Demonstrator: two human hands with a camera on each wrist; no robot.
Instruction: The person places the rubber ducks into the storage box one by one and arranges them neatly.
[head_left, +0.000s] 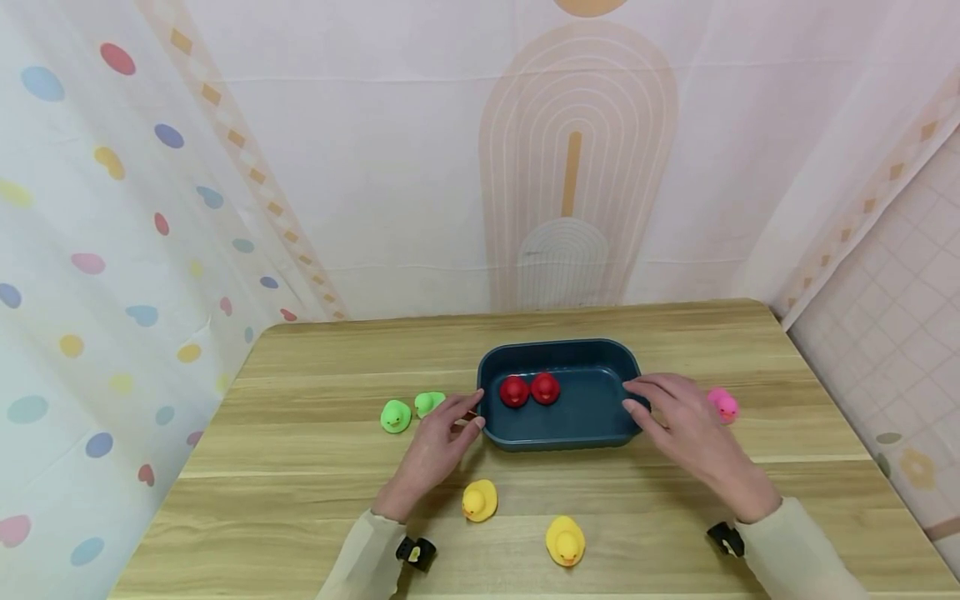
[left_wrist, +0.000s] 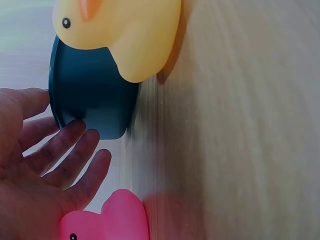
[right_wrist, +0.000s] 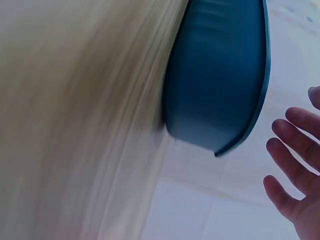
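Observation:
A dark blue rectangular tray (head_left: 592,412) stands on the wooden table, with one red rubber duck (head_left: 514,391) and another red rubber duck (head_left: 545,388) side by side in its left half. My left hand (head_left: 435,442) is at the tray's left end, fingers spread and fairly straight, thumb right at the rim in the left wrist view. At the other end, my right hand (head_left: 693,425) has its relaxed fingers spread; the right wrist view shows a gap between them and the tray (right_wrist: 215,75). Both hands hold nothing.
Two green ducks (head_left: 395,417) lie left of the tray. In front of it are a yellow duck (head_left: 480,501) and a second yellow duck (head_left: 566,542). A pink duck (head_left: 723,405) sits beyond my right hand; another pink duck (left_wrist: 120,217) shows below my left hand. Curtains (head_left: 375,167) hang behind.

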